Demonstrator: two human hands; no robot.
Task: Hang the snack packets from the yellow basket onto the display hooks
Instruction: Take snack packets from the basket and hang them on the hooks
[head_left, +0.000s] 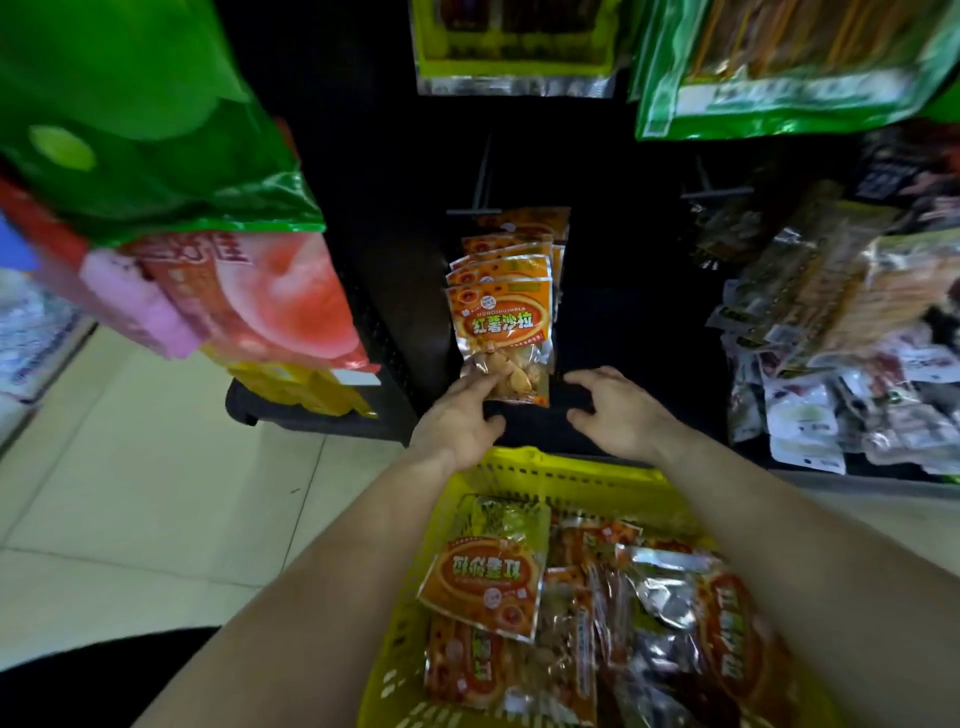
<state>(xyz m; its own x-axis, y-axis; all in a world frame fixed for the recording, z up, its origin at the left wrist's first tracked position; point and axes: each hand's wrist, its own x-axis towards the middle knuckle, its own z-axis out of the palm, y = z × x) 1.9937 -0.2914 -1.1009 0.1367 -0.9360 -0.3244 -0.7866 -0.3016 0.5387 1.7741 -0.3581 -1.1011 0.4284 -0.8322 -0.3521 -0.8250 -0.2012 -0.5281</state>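
Note:
Several orange snack packets hang in a row on a display hook against the dark rack. My left hand touches the bottom left corner of the front packet with its fingertips. My right hand hovers just right of that packet, fingers apart and empty. Below my arms sits the yellow basket, holding several more orange packets, some face up and upside down.
Green and red bags hang at the upper left. A shelf of mixed small packets crowds the right. More green packets hang above. An empty hook sticks out right of the orange row. Pale floor tiles lie at the left.

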